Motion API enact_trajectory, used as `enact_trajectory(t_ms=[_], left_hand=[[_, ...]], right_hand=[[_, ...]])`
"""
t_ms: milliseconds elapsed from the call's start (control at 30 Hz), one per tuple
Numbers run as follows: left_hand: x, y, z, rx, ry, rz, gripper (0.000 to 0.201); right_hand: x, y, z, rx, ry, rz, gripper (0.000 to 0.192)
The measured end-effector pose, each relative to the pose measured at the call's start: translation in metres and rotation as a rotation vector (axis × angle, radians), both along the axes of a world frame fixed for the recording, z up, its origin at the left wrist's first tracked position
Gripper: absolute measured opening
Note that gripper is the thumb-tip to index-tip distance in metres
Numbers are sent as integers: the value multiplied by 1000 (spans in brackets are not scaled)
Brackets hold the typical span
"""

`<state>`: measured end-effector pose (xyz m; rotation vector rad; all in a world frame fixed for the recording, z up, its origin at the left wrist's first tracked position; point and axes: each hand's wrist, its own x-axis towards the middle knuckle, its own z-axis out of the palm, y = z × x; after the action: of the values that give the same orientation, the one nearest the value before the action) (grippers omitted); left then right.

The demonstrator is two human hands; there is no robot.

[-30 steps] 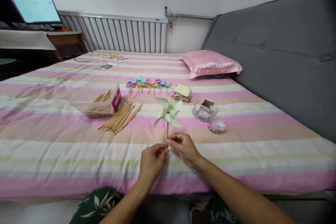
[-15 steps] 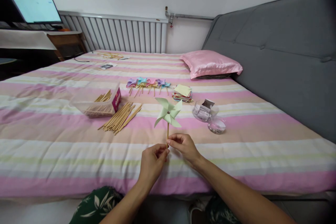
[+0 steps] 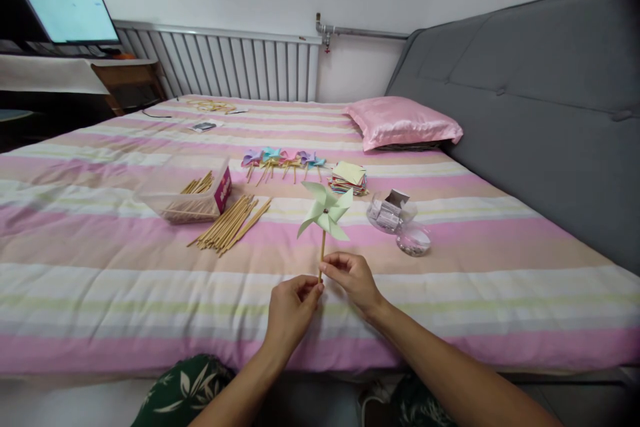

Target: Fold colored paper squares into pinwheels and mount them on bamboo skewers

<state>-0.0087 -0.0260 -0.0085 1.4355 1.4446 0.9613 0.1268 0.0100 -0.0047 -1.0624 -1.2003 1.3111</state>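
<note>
1. Left hand (image 3: 291,307) and right hand (image 3: 353,278) both pinch the stick of a green paper pinwheel (image 3: 325,211), upright.
2. Held above the bed's (image 3: 100,293) near edge.
3. Loose wooden sticks (image 3: 227,225) lie beyond.

Bright, even indoor light; soft shadows; sharp centre; wide-angle bending at edges; dark vignette in right corners.
</note>
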Motion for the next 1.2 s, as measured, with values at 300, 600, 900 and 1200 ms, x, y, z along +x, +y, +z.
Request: enact_trajectory(t_ms=[300, 600, 900, 1200], left_hand=[[-3, 3, 4, 5, 24, 30, 27], [-4, 3, 5, -13, 5, 41, 25], [-6, 4, 3, 11, 147, -12, 27], [-7, -6, 16, 174, 604, -55, 21]], right_hand=[[0, 2, -11, 40, -133, 71, 23], [-2, -1, -14, 20, -124, 146, 21], [3, 2, -6, -57, -83, 62, 25], [7, 14, -5, -145, -50, -101, 33]])
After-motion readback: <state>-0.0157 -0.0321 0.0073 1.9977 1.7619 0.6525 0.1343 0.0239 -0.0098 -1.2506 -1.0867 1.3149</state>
